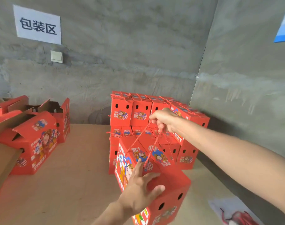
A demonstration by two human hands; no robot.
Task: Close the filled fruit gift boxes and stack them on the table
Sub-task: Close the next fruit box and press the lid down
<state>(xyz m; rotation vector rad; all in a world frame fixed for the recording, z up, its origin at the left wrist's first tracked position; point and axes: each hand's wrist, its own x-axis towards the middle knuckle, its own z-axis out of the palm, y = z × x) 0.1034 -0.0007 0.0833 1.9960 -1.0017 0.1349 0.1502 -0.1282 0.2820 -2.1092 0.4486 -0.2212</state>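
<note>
**Hand pose.** The right hand (pixel 164 120) is raised, arm extended from the lower right, with its fingers curled round the red rope handle (pixel 153 146). The two strands run taut down from this hand to the closed gift box (pixel 171 181). The box hangs tilted directly below the right hand, above the table (pixel 73 168). The left hand (pixel 141 189) lies flat on the near sloped top of the box, with the fingers spread and straight and the thumb pressed along the edge.

**Surroundings.** Just beyond the right hand, in the corner of two bare concrete walls, stands the stack of closed boxes (pixel 122 111). It blocks the path behind the held box. Well to the left of the left hand are the open boxes: one near (pixel 37 143), one behind it (pixel 63 120). Further flaps show at the frame edge. Below the right forearm lies a clear bag (pixel 236 211) containing something red. High on the wall to the left are a paper sign (pixel 37 25) and a switch (pixel 56 56).

**Count.** Held box: one. Stack: two layers; the box total is unclear, as the far rows are hidden. Open boxes: at least two.
</note>
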